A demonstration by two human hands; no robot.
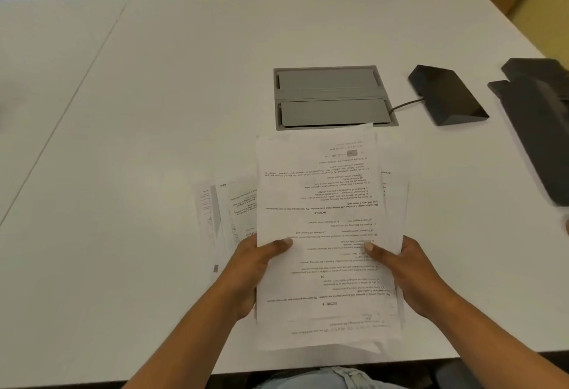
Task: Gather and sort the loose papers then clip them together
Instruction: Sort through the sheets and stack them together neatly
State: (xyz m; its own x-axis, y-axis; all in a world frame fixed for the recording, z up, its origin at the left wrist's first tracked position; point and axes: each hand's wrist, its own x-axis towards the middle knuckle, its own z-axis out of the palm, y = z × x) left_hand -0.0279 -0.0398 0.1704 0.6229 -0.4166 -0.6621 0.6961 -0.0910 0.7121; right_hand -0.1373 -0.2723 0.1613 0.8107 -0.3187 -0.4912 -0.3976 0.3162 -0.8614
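White tabletop (pixel 129 265) seen from above, near edge at the bottom. Left hand (pixel 252 268) and right hand (pixel 409 271) grip a stack of printed papers (pixel 320 234) by its two long side edges, thumbs on the top sheet, fingers curled beneath. Long axis runs near to far; text reads upside down. Loose sheets (pixel 228 213) lie flat just left of the stack. Farther: a grey cable hatch (pixel 332 96), then a black wedge-shaped device (pixel 446 93) to its right.

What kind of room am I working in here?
Probably an office or meeting room: a long white table with a built-in cable hatch, a wired black device beside it, and printed papers in hand.
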